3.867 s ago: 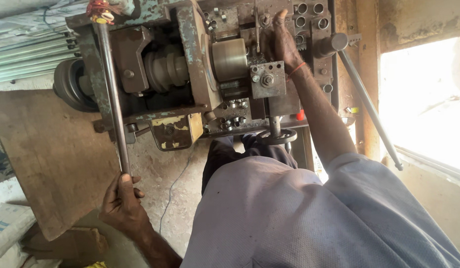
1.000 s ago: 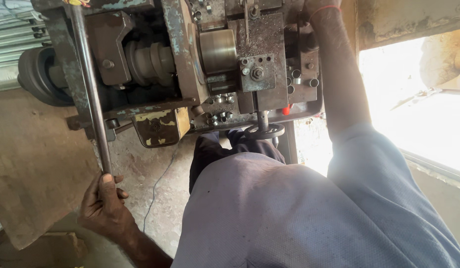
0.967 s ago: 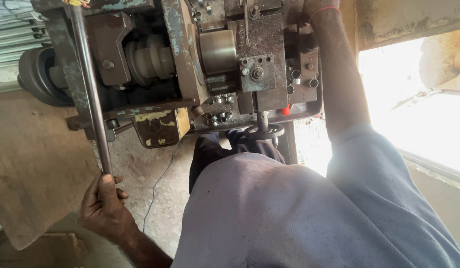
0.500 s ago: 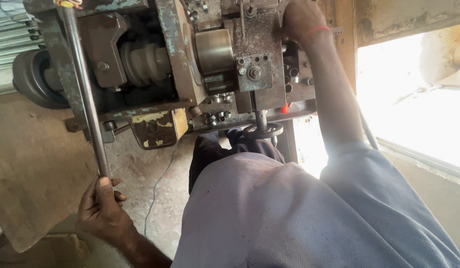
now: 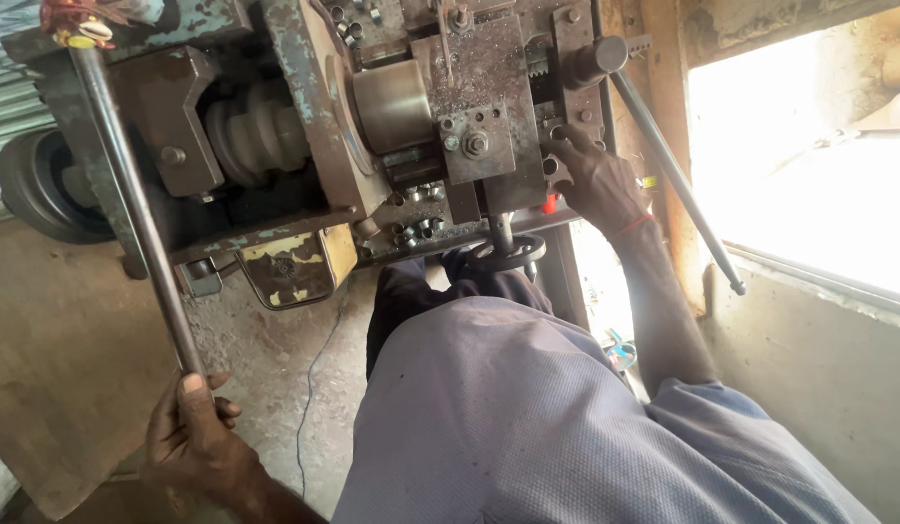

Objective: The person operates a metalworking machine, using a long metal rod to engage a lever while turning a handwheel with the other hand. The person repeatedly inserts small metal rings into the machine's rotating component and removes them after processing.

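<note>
— Two hands are on the machine (image 5: 304, 146) at once; where is each of them?

— Left hand (image 5: 193, 432) is closed in a full fist around the low end of the long lever (image 5: 130, 194); right hand (image 5: 595, 180) rests with bent fingers on the tool block (image 5: 479, 126), beside the short handle (image 5: 663, 160); whether it pinches a part, I cannot tell.

— How far is the work, you think?

— Some small metal pieces (image 5: 416, 228) lie on the ledge under the block, so I judge several are finished; the lever stands near upright, so its stroke seems not yet made.
</note>
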